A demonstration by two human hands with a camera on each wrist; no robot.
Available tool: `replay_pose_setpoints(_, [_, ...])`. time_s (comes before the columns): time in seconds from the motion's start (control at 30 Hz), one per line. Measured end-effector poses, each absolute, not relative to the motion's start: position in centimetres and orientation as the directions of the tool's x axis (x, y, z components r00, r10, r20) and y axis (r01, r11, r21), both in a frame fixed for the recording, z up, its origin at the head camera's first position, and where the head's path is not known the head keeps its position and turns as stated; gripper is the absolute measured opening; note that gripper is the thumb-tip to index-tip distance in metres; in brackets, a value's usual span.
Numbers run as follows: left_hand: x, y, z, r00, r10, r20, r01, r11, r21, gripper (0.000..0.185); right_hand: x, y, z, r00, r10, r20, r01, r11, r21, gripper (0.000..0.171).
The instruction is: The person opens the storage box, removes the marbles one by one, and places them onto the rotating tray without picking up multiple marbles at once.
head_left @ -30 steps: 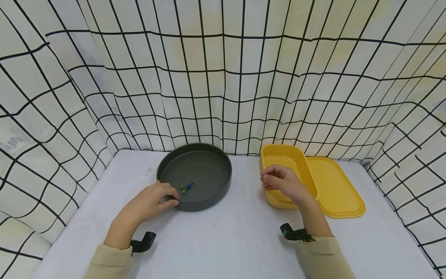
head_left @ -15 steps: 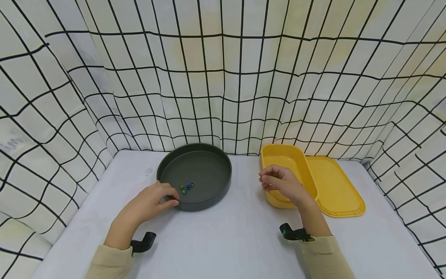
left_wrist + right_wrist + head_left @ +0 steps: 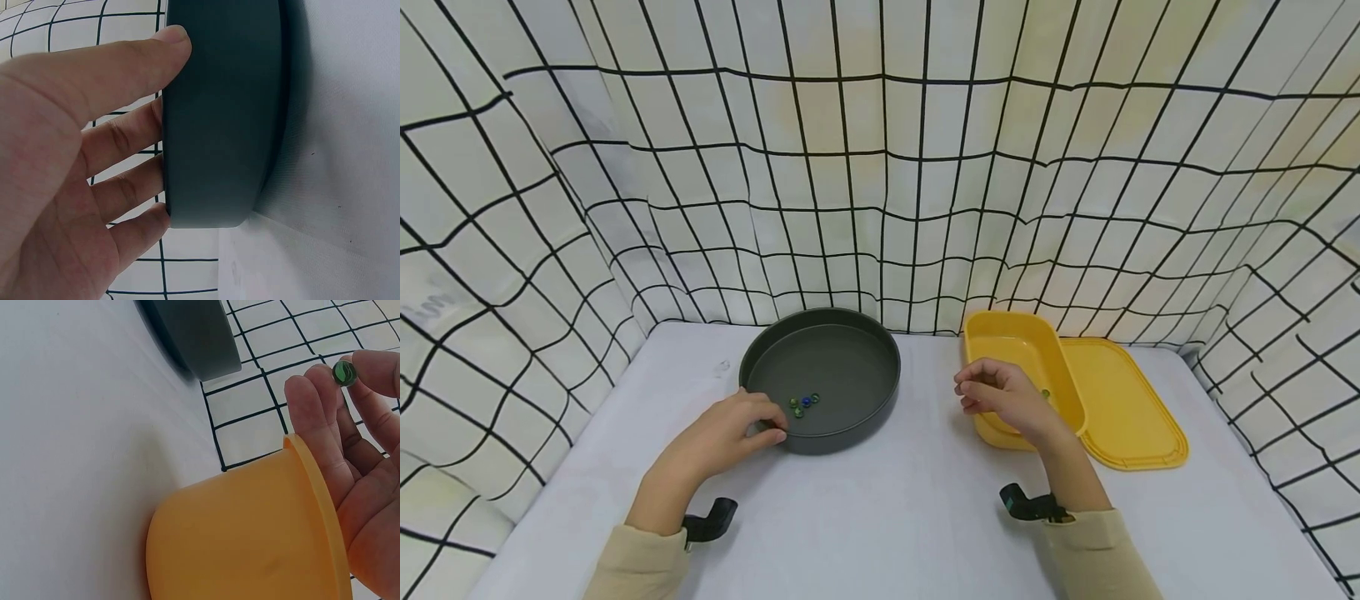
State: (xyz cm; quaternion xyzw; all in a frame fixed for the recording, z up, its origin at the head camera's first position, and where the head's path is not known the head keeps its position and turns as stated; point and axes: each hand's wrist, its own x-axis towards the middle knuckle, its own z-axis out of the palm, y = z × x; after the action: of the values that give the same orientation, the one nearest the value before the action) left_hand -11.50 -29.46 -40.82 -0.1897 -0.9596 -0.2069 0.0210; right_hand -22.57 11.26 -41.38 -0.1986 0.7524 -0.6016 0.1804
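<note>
My left hand (image 3: 718, 437) grips the near-left rim of a round dark grey pan (image 3: 842, 367). In the left wrist view, the thumb (image 3: 169, 44) presses the pan's outer wall while the other fingers reach over the rim. Several glass marbles (image 3: 806, 402), green ones and a blue one, lie together in the pan near that hand. My right hand (image 3: 1011, 398) is over the left side of a yellow plastic box (image 3: 1078, 408), pinching a green marble (image 3: 344, 373) between thumb and fingertips. Another green marble (image 3: 1046, 393) shows inside the box, beside the right wrist.
A yellow lid (image 3: 1131, 404) lies flat against the box's right side. Pan and box stand apart on a white-covered table (image 3: 880, 517). White walls with a black net (image 3: 917, 183) enclose the back and sides.
My right hand has shifted slightly left, and a green marble has come into sight inside the box by the wrist. The left hand and the pan have stayed put.
</note>
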Motion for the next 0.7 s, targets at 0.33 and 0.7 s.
replay_pose_setpoints(0.33, [-11.4,-29.4,-40.7,-0.931,0.350,0.109,0.364,0.845,0.392,0.009,-22.3,10.6,-41.6,-0.836,-0.549,-0.015,-0.102,0.183,-0.978,0.020])
replay_pose_setpoints(0.7, [-11.6,-29.5,-40.9,-0.935,0.338,0.102,0.351,0.852,0.390,0.010,-22.0,8.0,-41.1,-0.806,-0.592,-0.007,-0.103,0.152,-0.983,0.019])
